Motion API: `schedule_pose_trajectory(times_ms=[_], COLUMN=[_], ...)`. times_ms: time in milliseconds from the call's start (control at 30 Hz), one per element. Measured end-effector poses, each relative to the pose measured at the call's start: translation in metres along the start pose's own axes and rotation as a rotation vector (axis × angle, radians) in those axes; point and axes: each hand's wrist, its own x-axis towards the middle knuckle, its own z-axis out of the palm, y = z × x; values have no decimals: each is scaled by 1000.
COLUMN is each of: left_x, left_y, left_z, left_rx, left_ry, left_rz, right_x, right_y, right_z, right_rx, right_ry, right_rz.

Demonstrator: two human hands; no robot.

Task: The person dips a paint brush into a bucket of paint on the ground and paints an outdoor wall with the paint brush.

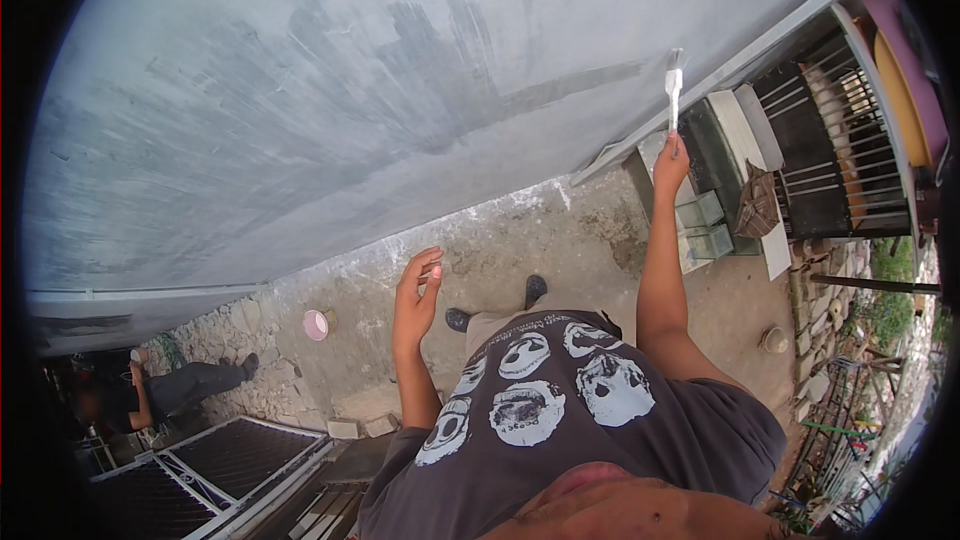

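My right hand [670, 165] is closed around the handle of a white-spattered paintbrush [673, 90]. The brush points upward, its bristle end at or very near the grey wall [560, 30]; whether it touches I cannot tell. Darker, wet-looking streaks spread over the wall's middle, and a dark band runs toward the brush from the left. My left hand [415, 292] hangs in front of my body, fingers loosely bent and apart, with nothing visible in it. A small pale bucket [319, 325] stands on the ground to the left of that hand.
At the right stand glass tanks [704, 225], boxes and a barred metal rack [830, 140] close to the wall. Another person [190, 385] is at the far left beside a metal gate [240, 460]. A small round container [774, 339] sits on the ground at right, near stones.
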Motion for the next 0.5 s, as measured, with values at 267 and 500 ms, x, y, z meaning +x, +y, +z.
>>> schedule_pose_trajectory(times_ms=[267,500], left_x=[8,3], left_y=[4,-1], left_z=[0,-11], left_rx=[-9,15], left_ry=[-11,-10], left_rz=[13,27], right_x=[-121,-4], right_y=[-59,8], right_z=[15,-10], right_rx=[-110,-6], right_ry=[-667,180], right_rz=[-271,-174])
